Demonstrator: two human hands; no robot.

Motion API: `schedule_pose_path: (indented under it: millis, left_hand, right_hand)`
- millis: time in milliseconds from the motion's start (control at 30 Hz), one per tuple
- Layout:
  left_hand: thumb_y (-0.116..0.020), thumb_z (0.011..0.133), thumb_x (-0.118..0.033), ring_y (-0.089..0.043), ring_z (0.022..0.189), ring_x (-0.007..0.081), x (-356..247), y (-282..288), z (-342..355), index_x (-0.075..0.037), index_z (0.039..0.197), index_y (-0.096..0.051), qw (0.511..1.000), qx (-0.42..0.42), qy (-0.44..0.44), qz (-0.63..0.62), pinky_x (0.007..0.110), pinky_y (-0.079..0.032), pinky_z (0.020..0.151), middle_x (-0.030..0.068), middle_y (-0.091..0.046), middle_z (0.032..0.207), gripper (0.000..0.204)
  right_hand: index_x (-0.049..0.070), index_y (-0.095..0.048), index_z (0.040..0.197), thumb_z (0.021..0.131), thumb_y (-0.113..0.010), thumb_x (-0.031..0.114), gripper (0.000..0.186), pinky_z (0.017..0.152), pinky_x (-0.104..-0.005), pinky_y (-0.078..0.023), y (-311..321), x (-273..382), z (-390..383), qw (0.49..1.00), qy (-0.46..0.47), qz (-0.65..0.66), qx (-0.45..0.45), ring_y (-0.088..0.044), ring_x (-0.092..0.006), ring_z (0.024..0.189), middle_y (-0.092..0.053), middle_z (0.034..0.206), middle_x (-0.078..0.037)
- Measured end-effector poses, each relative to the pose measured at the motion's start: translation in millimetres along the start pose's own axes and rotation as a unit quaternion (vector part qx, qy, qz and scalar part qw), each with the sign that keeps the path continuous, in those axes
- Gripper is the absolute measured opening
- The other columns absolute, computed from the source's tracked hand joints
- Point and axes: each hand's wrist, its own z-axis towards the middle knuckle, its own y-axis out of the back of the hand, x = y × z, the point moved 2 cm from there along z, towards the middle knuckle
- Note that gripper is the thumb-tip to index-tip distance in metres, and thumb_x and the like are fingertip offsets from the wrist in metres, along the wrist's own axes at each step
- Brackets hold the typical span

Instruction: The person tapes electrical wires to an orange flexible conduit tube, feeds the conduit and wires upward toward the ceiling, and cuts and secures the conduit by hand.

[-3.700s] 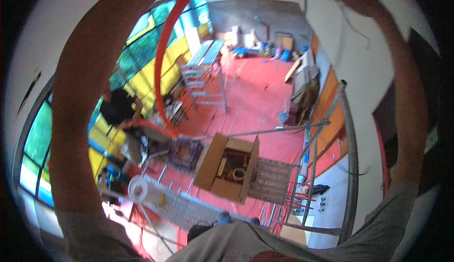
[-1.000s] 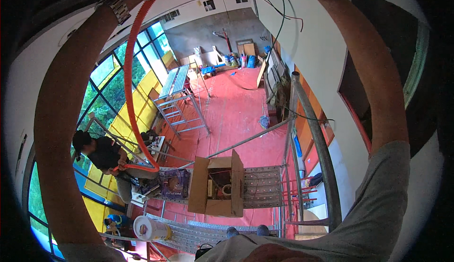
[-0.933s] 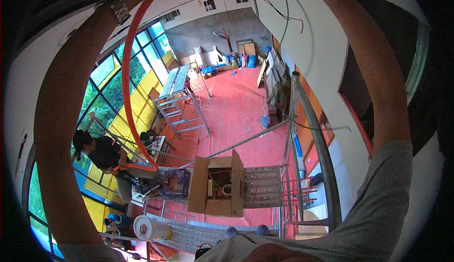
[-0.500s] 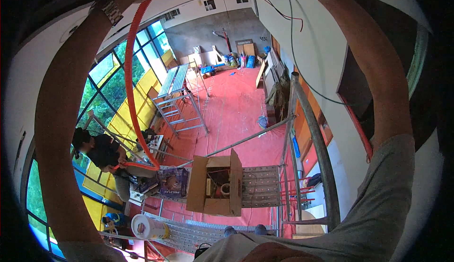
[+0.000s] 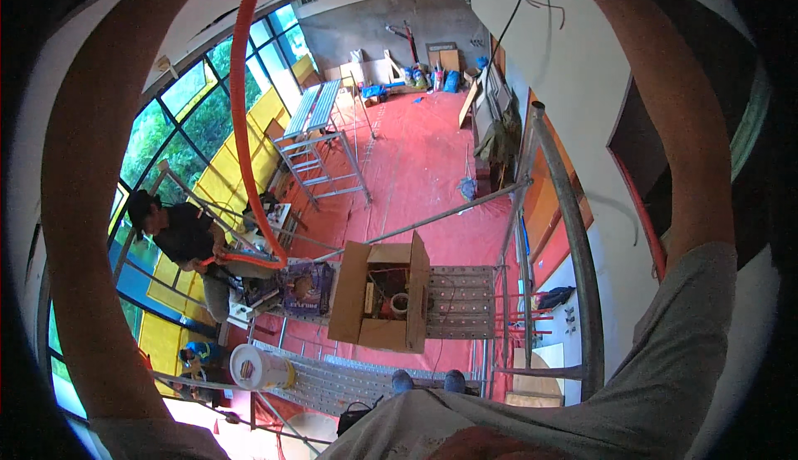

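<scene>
Both arms were raised overhead on a scaffold, beside an orange corrugated conduit (image 5: 238, 103).

The hands themselves were out of the picture at its top edge, so I cannot tell what the fingers gripped. The conduit came down from the top, near the left forearm (image 5: 91, 211), and curved to a second person (image 5: 179, 236) below, who held its lower end. An open cardboard box (image 5: 378, 294) stood on the perforated scaffold platform (image 5: 461, 302). A white bucket (image 5: 258, 367) sat on the lower plank, and the floor (image 5: 416, 152) was red.
</scene>
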Motion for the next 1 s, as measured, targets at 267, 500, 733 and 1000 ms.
schedule_pose_path:
  millis: [267, 500, 733, 1000]
  left_hand:
    - [-0.061, 0.104, -0.036, -0.048, 0.054, 0.0124, 7, 15, 30, -0.009, 0.108, -0.063, 0.923, -0.076, -0.244, 0.286, 0.032, -0.039, 0.048, -0.0007, -0.058, 0.070, 0.027]
    - [-0.055, 0.107, -0.028, -0.052, 0.059, 0.0177, -2, -4, 8, -0.007, 0.120, -0.062, 0.823, -0.111, -0.236, 0.504, 0.037, -0.045, 0.053, 0.0019, -0.063, 0.077, 0.026]
    - [-0.049, 0.110, -0.036, -0.032, 0.050, 0.0028, 7, 13, 34, -0.013, 0.096, -0.057, 0.985, 0.138, 0.074, -0.073, 0.021, -0.030, 0.042, -0.0076, -0.037, 0.065, 0.028]
    - [-0.054, 0.108, -0.045, -0.031, 0.048, 0.0032, -9, 4, 27, -0.013, 0.089, -0.054, 0.993, 0.100, 0.014, 0.061, 0.021, -0.028, 0.042, -0.0095, -0.035, 0.061, 0.037]
  right_hand:
    - [0.000, -0.062, 0.111, 0.094, -0.048, -0.014, 0.026, 0.093, -0.0445, -0.050, -6, 16, 33, 0.988, 0.153, 0.018, 0.018, -0.060, -0.0335, 0.102, -0.062, 0.112, -0.018]
    - [0.002, -0.063, 0.127, 0.096, -0.045, -0.013, 0.039, 0.089, -0.0414, -0.051, 0, 42, 25, 0.976, 0.109, 0.183, -0.036, -0.060, -0.0297, 0.103, -0.063, 0.120, -0.016]
    - [0.004, -0.065, 0.128, 0.101, -0.050, -0.002, 0.031, 0.097, -0.0435, -0.048, -2, 38, 31, 0.985, 0.082, 0.148, 0.036, -0.060, -0.0293, 0.111, -0.064, 0.121, -0.015]
    - [0.006, -0.060, 0.124, 0.095, -0.068, 0.014, 0.031, 0.104, -0.0477, -0.044, 20, 38, 10, 0.996, 0.025, -0.031, 0.079, -0.052, -0.0356, 0.125, -0.055, 0.136, -0.019]
